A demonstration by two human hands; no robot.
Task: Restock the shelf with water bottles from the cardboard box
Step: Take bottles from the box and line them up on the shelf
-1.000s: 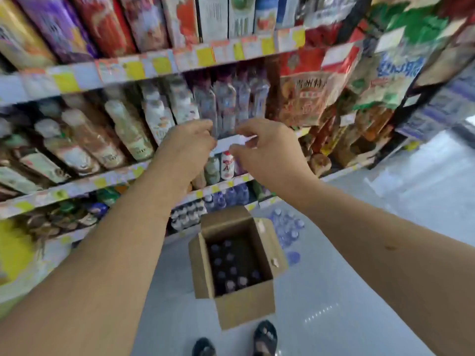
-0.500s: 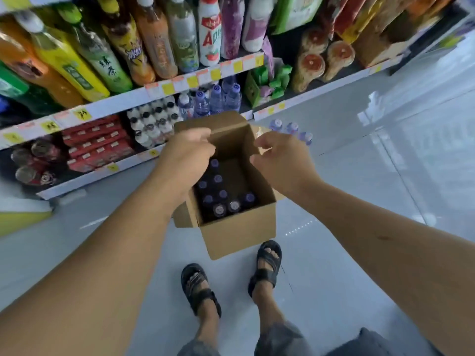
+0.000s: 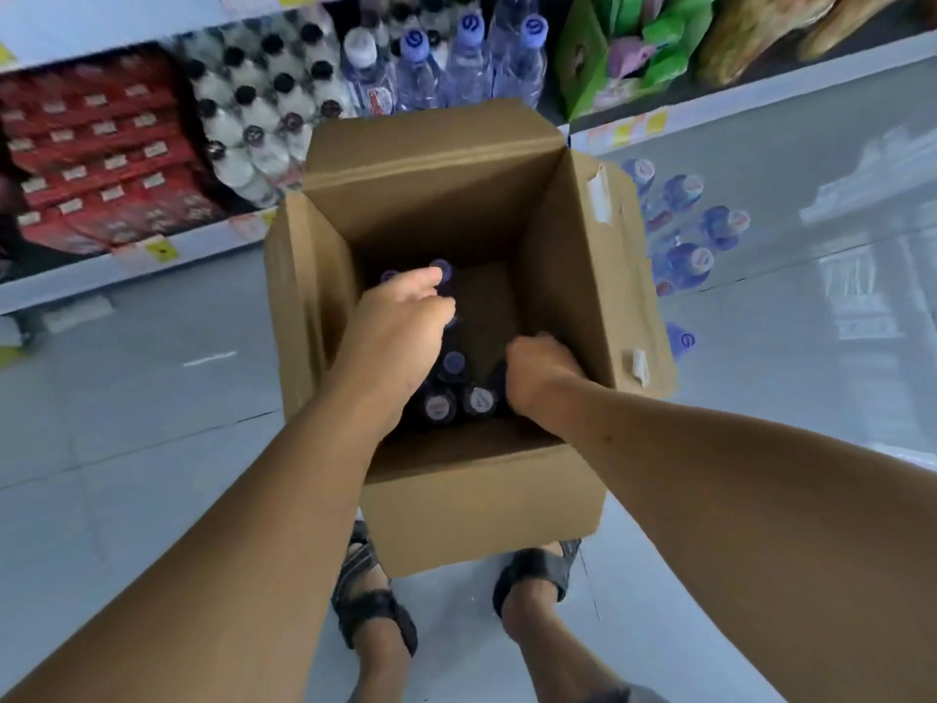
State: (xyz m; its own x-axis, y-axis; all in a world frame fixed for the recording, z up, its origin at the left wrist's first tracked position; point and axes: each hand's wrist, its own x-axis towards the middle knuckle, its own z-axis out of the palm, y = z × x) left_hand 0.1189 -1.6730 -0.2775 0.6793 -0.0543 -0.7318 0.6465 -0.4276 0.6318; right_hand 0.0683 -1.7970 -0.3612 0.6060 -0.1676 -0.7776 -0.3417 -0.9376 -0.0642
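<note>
Grey floor (image 3: 152, 423) rings cardboard box (image 3: 481, 509); left hand (image 3: 400, 332), right hand (image 3: 542, 372) inside.

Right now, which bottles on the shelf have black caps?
The white bottles, between the red packs and the blue-capped water bottles. Only they wear black caps.

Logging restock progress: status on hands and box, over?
Both hands inside cardboard box; left hand over water bottles, right hand curled low, grips unclear. Bottles upright, none lifted yet. Flaps open, nothing in the way.
</note>
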